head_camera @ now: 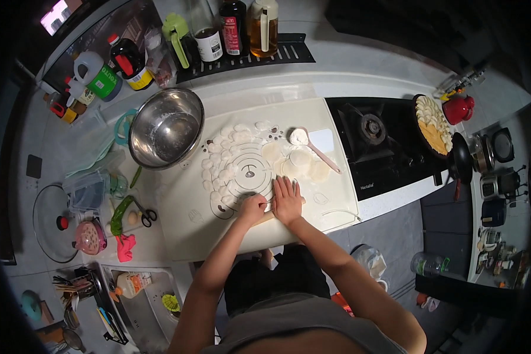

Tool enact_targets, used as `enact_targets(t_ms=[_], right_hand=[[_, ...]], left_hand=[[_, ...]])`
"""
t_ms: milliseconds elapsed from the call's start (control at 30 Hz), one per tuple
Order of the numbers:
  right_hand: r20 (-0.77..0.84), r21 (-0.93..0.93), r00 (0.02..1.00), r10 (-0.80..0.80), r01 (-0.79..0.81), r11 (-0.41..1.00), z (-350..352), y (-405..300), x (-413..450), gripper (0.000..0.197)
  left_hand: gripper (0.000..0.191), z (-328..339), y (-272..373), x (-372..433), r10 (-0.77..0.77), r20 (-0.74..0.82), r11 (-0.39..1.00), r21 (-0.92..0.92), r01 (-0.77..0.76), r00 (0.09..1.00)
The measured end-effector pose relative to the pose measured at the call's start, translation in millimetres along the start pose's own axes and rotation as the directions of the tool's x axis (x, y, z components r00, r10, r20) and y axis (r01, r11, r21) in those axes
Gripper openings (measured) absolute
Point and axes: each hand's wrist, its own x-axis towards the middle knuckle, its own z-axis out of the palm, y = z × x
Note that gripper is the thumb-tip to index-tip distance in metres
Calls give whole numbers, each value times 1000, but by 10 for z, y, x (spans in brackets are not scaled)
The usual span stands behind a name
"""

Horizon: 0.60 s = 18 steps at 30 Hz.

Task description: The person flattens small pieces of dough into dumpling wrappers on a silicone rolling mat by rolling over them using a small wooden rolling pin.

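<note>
My right hand lies flat, fingers stretched forward, with its palm on a wooden rolling pin near the front of the pale dough mat. Close on its left, my left hand has curled fingers at the mat; what they pinch is hidden. Beyond the right hand, several thin round dough wrappers overlap, dusted with flour. Many small floured dough pieces spread over the mat's printed rings to the left. A pink spoon with flour in its bowl rests behind the wrappers.
A steel mixing bowl stands at the back left. Scissors, a green pepper and a glass lid lie left, above the sink. Right is a gas hob with a pan of dumplings.
</note>
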Motion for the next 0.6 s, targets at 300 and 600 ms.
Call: enact_targets(t_ms=[300, 600], right_hand=[[-99, 59, 995, -12, 18, 998, 128, -9, 736, 56], [40, 35, 998, 49, -51, 998, -24, -3, -240, 58]], left_hand=[[7, -82, 24, 261, 30, 103, 993, 106, -41, 994], [14, -30, -41, 179, -17, 52, 990, 140, 9, 999]])
